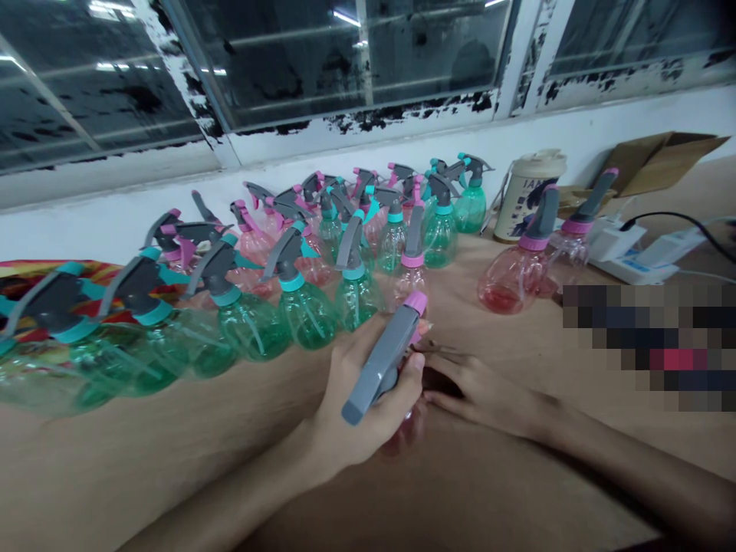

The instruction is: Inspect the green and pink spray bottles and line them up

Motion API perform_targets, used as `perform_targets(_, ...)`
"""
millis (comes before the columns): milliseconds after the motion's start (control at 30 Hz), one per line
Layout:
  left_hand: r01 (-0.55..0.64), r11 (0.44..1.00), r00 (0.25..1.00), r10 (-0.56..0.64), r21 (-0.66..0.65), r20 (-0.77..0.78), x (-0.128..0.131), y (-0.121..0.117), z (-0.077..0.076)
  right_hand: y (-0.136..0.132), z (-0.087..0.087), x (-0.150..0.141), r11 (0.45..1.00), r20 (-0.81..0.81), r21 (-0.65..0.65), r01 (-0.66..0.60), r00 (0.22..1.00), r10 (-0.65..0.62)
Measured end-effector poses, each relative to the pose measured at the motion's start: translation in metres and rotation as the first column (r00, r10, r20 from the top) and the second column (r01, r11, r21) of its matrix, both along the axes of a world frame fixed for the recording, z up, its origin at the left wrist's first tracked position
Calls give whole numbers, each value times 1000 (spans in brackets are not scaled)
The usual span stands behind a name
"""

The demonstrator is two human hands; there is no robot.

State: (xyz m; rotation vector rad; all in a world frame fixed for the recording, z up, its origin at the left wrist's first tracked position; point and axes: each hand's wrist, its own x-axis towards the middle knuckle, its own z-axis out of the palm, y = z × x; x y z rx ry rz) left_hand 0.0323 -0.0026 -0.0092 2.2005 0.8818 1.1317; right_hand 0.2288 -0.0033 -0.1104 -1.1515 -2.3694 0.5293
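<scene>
My left hand (359, 402) is wrapped round the neck of a pink spray bottle (405, 433) with a grey trigger head (382, 364) and pink nozzle. The bottle stands on the table in front of me, much of it hidden by the hand. From the right, my right hand (480, 387) closes its curved fingers on the side of the same bottle, its fingertips partly covered. Just beyond are another pink-collared spray bottle (412, 264) and a green spray bottle (355, 295).
Rows of green spray bottles (253, 326) and pink ones fill the left and back of the table (218, 437). At right stand two pink spray bottles (511, 280), a cream tumbler (526, 195), a power strip (638, 257) with cables and a cardboard box (661, 165).
</scene>
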Motion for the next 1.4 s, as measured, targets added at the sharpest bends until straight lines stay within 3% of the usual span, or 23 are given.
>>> perform_targets(333,1,1000,1000,-1,28,-12,-1,-2,0,-1,0,0,1000,-16,7,-12,1000,12)
perform_targets(500,-80,995,997,79,-54,-15,-1,-4,1,-2,2,-1,1000,-20,3,-14,1000,14)
perform_targets(767,-110,990,994,111,-94,8,1,-11,8,0,6,-1,999,-53,-2,-33,998,33)
perform_targets(967,-23,994,999,25,-104,23,-2,-3,0,-6,15,-4,992,-176,-32,120,977,-124)
perform_targets(1133,-13,994,1000,14,-111,8,-3,-4,1,-10,24,-3,965,-314,-8,261,916,-250)
perform_targets(1267,-23,992,999,27,-125,29,-4,-5,-2,-19,31,-4,956,-382,96,278,897,-223)
perform_targets(1400,-26,984,997,38,-178,65,-5,-4,-7,-35,37,-21,954,-310,187,235,935,-170)
